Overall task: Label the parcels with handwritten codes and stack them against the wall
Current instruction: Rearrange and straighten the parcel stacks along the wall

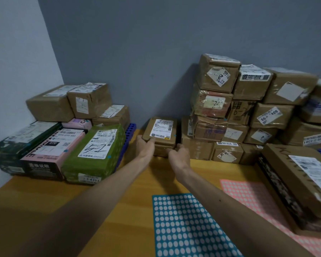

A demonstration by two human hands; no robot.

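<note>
A small brown cardboard parcel [160,135] with a white shipping label sits at the far side of the wooden table [107,199], close to the grey wall, in the gap between two piles. My left hand [145,146] grips its front left corner, thumb on top. My right hand [179,153] holds its front right lower edge. Both arms stretch far forward. Left of it lies a green parcel [95,154] with "6-2" handwritten on its label.
A tall stack of brown boxes [235,112] leans on the wall at the right. A lower pile [67,127] fills the left corner. A large flat box [300,180] lies near right. A teal sticker sheet [185,227] and a pink one [252,199] lie in front.
</note>
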